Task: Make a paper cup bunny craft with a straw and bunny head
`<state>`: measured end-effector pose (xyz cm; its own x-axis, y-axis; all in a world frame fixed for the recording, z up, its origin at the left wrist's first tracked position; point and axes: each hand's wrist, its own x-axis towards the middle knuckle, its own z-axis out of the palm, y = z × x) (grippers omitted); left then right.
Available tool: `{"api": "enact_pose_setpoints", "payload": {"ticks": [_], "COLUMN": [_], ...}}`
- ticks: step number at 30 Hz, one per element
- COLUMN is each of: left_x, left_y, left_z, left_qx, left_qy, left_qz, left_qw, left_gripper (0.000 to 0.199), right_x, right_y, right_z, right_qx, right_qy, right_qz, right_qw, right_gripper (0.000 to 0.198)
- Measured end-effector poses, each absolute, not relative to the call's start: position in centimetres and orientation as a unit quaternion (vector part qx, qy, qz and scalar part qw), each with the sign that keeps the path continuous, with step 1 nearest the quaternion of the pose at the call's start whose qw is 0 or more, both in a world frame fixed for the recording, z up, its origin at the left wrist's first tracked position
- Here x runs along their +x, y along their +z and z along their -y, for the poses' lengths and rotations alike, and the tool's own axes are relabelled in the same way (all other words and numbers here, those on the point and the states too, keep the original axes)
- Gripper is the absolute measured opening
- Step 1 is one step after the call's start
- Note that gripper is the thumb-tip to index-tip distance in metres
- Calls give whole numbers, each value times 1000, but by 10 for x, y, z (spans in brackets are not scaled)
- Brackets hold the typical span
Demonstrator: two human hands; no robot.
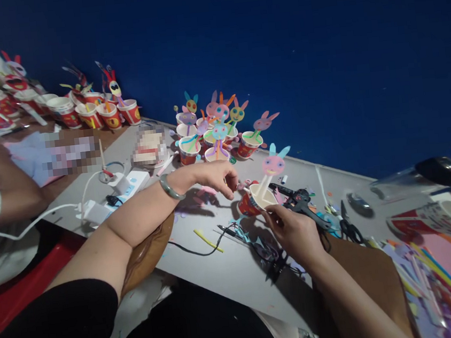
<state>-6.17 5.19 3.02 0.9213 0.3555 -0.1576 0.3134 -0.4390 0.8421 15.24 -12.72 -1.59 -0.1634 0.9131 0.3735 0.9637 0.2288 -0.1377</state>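
A red paper cup [248,204] with a white inside stands tilted near the middle of the table. My right hand [298,231] grips its near rim between thumb and fingers. Out of the cup rises a pink paper rabbit head [273,165] with blue ears, on pale strips. Just left of the cup hovers my left hand [219,179], fingers loosely curled and apart, with nothing visible in them. Beside the cup on the right lies a black glue gun [304,204]. Behind my left hand stand several similar cups with rabbit heads [219,131].
Black scissors [350,226] lie to the right, near craft sticks and coloured paper [448,274]. A yellow strip [209,240] and a black cord [194,252] are in front. At left are a white power strip [134,184], more decorated cups [109,115] and another person's arm [12,175].
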Motion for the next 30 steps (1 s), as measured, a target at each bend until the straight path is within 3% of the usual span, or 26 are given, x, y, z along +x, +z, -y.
{"api": "enact_pose_setpoints", "payload": {"ticks": [7,12,17,24,26,30], "left_x": [-59,-55,-51,-46,-45,-40], "left_y": [27,26,25,16,11,-1], "left_z": [-54,-48,-40,-41,-43,-46], "left_qx": [842,854,854,831,812,759], "left_qy": [72,143,212,259,271,293], "left_qz": [-207,-235,-260,-282,-288,-305], "left_qw": [494,443,398,404,429,495], "left_gripper": [33,32,19,18,27,71], "right_x": [156,152,146,145,148,153], "right_y": [-9,-7,-5,-9,-12,-23], "right_z": [122,118,112,102,98,93], "right_qx": [-600,-608,-607,-650,-664,-661], "right_qy": [-91,-123,-153,-138,-139,-135], "right_qz": [754,748,738,699,682,668], "right_qw": [250,236,253,264,274,313], "right_gripper": [29,28,28,33,33,33]}}
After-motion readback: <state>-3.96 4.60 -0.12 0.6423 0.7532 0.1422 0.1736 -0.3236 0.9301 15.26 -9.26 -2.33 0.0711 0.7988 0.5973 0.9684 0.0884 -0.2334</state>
